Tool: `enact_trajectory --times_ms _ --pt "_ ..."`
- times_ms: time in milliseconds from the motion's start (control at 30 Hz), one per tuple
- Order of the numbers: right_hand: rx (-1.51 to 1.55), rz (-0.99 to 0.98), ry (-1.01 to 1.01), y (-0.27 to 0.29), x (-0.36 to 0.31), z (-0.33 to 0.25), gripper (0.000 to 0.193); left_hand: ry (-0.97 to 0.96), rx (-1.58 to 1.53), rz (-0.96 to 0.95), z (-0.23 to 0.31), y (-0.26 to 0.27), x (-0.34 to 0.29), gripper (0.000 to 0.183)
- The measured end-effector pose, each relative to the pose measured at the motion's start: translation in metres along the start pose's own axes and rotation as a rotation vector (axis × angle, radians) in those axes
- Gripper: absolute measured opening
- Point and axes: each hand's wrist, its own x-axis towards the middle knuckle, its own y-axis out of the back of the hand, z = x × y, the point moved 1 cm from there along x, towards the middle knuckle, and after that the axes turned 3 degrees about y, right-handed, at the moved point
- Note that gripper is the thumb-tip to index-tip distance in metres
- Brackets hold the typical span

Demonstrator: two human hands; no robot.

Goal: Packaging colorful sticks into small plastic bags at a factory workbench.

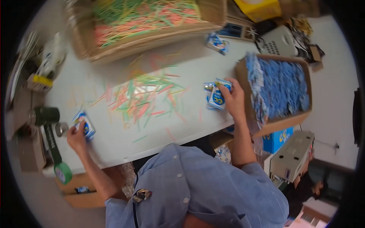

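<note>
At the right of the white table [197, 131], my right hand [236, 102] is closed on a small blue and white packet [217, 99], thumb on top. Another packet [208, 86] shows partly beneath it. On the left side, the fingers of my left hand [77, 140] are closed on a blue and white packet [89, 131] at the tabletop. Between my hands lies a loose pile of thin pink, green and yellow sticks [142, 97]. A further blue packet [217, 43] rests near the back right.
A large carton [125, 47] full of coloured sticks stands at the back. Right of my right hand is a carton [283, 121] filled with blue packets. A dark green tape dispenser [53, 142] lies at the left edge. A person [304, 186] in dark clothing is at the lower right.
</note>
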Motion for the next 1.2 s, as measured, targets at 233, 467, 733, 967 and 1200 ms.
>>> enact_trajectory --times_ms 233,467,733,967,1200 --pt "0.063 -0.036 -0.103 0.003 -0.008 0.014 0.032 0.059 -0.357 -0.036 0.019 -0.011 -0.011 0.030" --pt "-0.670 -0.006 0.321 -0.030 -0.005 0.014 0.039 -0.118 0.181 0.129 0.050 0.009 -0.040 0.038" --pt "-0.587 0.202 0.528 -0.027 -0.002 -0.004 0.036 -0.126 -0.379 0.056 0.047 0.011 -0.044 0.028" --pt "-0.292 0.256 0.706 -0.030 0.070 -0.120 0.010 -0.120 -0.648 0.005 0.066 0.014 -0.045 0.027" --pt "-0.662 -0.202 0.917 -0.050 0.216 -0.164 0.016 -0.081 -0.654 -0.087 0.055 0.017 -0.045 0.027"
